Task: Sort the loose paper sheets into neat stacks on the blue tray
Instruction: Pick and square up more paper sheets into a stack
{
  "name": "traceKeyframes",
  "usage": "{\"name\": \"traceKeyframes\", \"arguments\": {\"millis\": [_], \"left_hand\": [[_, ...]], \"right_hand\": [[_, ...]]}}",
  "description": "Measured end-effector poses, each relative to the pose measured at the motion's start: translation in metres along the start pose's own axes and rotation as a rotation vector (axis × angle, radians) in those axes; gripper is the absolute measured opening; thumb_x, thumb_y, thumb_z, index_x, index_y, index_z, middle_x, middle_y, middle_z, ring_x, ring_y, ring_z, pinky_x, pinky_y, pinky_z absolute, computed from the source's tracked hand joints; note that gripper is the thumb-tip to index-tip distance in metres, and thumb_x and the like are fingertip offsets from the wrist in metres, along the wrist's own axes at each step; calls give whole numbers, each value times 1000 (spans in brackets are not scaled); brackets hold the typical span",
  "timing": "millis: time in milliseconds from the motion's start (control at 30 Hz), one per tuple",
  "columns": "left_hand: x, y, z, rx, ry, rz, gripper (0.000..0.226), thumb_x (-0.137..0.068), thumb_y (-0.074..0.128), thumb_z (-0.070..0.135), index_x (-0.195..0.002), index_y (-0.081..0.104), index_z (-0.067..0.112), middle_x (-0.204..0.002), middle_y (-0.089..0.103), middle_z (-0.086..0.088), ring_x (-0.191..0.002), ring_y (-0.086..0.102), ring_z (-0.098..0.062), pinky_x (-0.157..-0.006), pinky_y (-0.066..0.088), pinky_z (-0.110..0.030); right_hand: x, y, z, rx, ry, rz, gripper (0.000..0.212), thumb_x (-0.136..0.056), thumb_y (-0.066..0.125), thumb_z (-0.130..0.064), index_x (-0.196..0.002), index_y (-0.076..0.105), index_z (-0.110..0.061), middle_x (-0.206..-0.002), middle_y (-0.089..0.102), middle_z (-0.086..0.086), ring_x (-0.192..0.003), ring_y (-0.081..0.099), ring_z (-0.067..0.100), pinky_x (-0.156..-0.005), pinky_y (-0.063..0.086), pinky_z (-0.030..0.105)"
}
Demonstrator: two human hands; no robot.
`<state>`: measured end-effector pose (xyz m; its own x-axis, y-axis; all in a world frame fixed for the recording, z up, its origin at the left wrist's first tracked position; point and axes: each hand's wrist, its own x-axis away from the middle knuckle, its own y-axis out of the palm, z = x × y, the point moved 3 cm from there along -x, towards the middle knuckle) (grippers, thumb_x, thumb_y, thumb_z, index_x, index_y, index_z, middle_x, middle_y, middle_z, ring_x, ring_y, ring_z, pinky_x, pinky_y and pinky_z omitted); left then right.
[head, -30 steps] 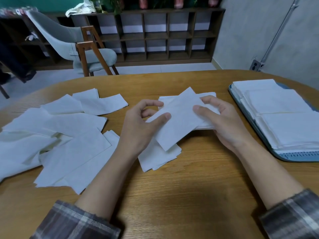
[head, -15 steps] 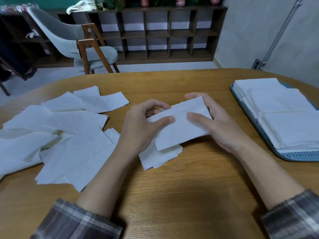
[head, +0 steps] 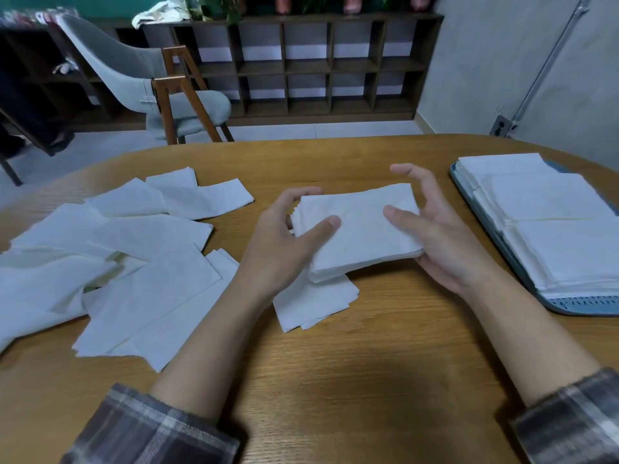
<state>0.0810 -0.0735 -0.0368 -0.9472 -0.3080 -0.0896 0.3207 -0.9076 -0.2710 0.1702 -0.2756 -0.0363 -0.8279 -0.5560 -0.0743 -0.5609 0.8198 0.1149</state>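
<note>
A small stack of white paper sheets [head: 358, 229] sits between my two hands over the middle of the wooden table. My left hand [head: 284, 242] grips its left end, thumb on top and fingers curled around the far corner. My right hand [head: 432, 236] cups the right end, thumb on top, fingers raised and spread behind it. A few more sheets [head: 315, 303] lie under the stack. Loose sheets [head: 127, 256] are scattered across the table's left side. The blue tray [head: 582, 304] at the right holds neat white stacks [head: 549, 222].
The oval wooden table [head: 335, 380] fills the foreground. Beyond its far edge stand a grey chair with wooden legs [head: 174, 95] and a dark cubby shelf [head: 318, 65] along the wall. Plaid sleeves cover both forearms near the bottom edge.
The single skewed sheet has been squared onto the stack beneath it. The sheets now lie aligned between both hands, and my right fingers have lifted and spread off the far edge.
</note>
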Motion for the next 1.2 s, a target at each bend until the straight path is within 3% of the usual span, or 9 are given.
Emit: {"name": "traceKeyframes", "arguments": {"millis": [100,200,300,433,600,767,1000,1133,1200], "left_hand": [[-2,-2,-2,-111,60,66,40,-94,77,37,-130,59,40,-111,66,20,-95,64,4,-81,61,-34],[-2,-3,-2,-184,79,33,42,-97,73,35,-134,54,41,-108,66,21,-96,63,4,-82,59,-31],[-1,0,-4,-326,55,-74,54,-94,67,15,-137,45,39,-109,64,15,-103,62,-6,-85,55,-32],[-1,1,-14,-572,-6,-205,64,-80,62,6,-129,40,40,-123,52,15,-119,46,-14,-104,43,-41],[0,6,-18,-610,72,-226,42,-83,74,25,-118,58,39,-121,52,18,-115,46,-6,-92,40,-29],[-1,12,-21,-666,184,-175,19,-83,78,38,-99,68,36,-99,59,16,-91,53,-3,-82,50,-34],[7,31,-14,-620,384,-292,4,-88,68,29,-90,67,32,-87,65,14,-80,60,-7,-72,54,-42],[8,32,-15,-646,387,-345,34,-75,70,63,-94,73,35,-95,65,17,-88,61,-4,-77,54,-41],[8,30,-14,-656,391,-374,38,-73,72,65,-97,75,36,-98,65,18,-91,61,-4,-78,55,-41]], "right_hand": [[1,0,0,9,40,-74,44,-95,69,-22,-136,63,-36,-124,71,5,-104,71,19,-79,58,29],[1,1,4,95,43,-80,26,-93,72,-14,-117,79,-21,-125,75,-2,-113,70,14,-91,55,27],[-1,-6,10,398,-44,86,27,-96,70,-3,-109,82,-23,-118,77,-15,-120,65,-1,-104,43,22],[-4,-18,10,488,-71,316,31,-97,68,-7,-106,82,-32,-113,74,-29,-114,57,-20,-91,35,-3],[-5,-25,12,481,-99,424,31,-96,66,-5,-107,82,-30,-111,73,-32,-109,55,-25,-85,33,-8],[-7,-28,13,494,-102,455,30,-97,65,-7,-107,81,-31,-114,72,-30,-108,53,-27,-84,31,-10],[-7,-28,12,524,-119,463,31,-97,65,-7,-107,81,-31,-113,72,-31,-108,54,-26,-85,33,-8],[-6,-27,12,535,-127,453,31,-97,64,-7,-107,81,-31,-113,72,-31,-109,54,-25,-87,33,-8],[-6,-26,11,540,-127,446,30,-98,64,-7,-109,81,-29,-112,70,-32,-105,52,-29,-85,31,-9]]}}
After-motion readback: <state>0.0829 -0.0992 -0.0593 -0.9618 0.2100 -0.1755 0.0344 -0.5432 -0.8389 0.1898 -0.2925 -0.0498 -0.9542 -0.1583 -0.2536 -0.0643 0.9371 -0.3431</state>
